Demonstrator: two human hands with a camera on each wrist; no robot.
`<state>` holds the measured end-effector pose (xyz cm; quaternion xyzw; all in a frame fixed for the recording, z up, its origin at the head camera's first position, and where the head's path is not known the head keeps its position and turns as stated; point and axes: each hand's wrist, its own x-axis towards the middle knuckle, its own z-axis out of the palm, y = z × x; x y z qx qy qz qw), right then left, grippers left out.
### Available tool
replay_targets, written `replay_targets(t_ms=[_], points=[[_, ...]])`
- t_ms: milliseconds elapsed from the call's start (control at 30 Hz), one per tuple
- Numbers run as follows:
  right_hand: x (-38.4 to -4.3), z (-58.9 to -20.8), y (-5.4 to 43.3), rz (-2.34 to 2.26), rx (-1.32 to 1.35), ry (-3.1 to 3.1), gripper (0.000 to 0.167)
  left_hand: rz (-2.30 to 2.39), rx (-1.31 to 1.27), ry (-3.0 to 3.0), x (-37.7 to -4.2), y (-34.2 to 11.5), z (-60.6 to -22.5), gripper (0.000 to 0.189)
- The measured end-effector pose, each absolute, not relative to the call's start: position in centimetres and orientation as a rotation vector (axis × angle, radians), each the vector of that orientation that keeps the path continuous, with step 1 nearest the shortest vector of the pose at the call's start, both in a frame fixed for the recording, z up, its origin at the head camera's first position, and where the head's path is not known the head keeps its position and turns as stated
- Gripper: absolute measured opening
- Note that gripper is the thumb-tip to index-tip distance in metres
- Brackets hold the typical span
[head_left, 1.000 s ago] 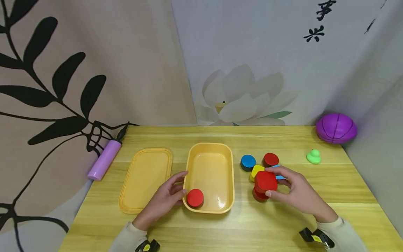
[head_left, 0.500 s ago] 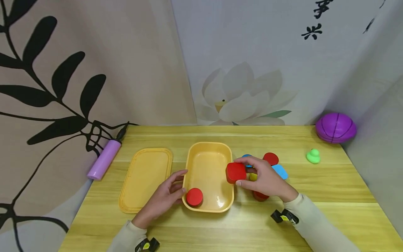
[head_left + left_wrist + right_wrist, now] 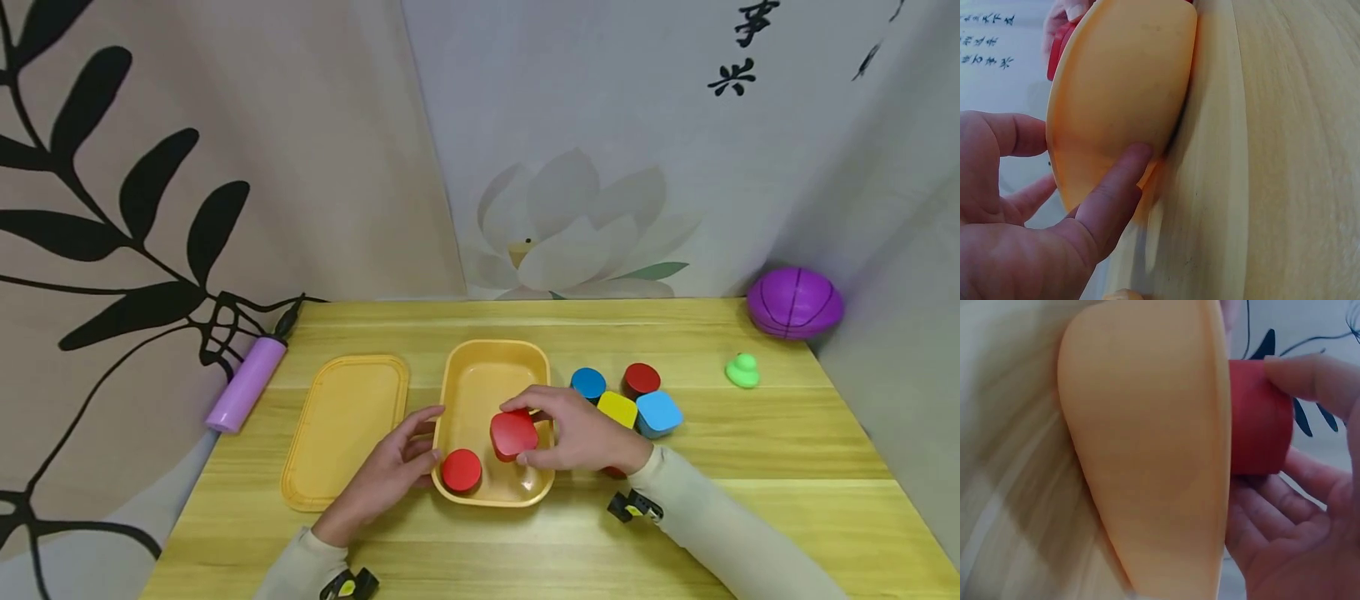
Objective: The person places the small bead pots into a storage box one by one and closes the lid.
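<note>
My right hand (image 3: 576,432) pinches a red rounded-square block (image 3: 514,433) between thumb and fingers, over the inside of a yellow-orange plastic box (image 3: 480,371). From the right wrist view, the block (image 3: 1260,419) shows beyond the box rim, its lower part hidden by the wall. A red round block (image 3: 461,471) lies in the box's near left corner. My left hand (image 3: 393,467) touches the box's left side. In the left wrist view its fingertips meet the rim and outer wall of the box (image 3: 1122,81).
Right of the box stand a blue round block (image 3: 588,382), a dark red round one (image 3: 641,380), a yellow block (image 3: 617,408) and a light blue one (image 3: 659,413). A flat lid (image 3: 345,433) lies left. Farther out are a purple ball (image 3: 795,302), green toy (image 3: 742,371) and purple pump (image 3: 247,383).
My right hand has lifted the red rounded-square block off the pile on the right and carried it left, over the box. My left hand has stayed at the box's side.
</note>
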<state>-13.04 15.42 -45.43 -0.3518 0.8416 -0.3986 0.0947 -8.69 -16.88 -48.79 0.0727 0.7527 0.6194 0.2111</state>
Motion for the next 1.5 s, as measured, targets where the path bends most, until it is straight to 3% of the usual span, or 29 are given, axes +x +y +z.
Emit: replay_targets(t_ms=[767, 1233, 1500], points=[[-12.2, -46.5, 12.4, -0.6, -1.184, 2.506, 0.051, 1.702, 0.184, 2.112, -8.5, -17.1, -49.2, 0.06], [-12.4, -46.0, 12.8, -0.654, -1.103, 2.431, 0.063, 1.699, 0.194, 2.116, -8.5, -17.0, -49.2, 0.06], [-12.1, -44.9, 13.6, -0.94, -1.022, 2.445, 0.053, 1.697, 0.198, 2.122, -8.6, -16.9, -49.0, 0.06]])
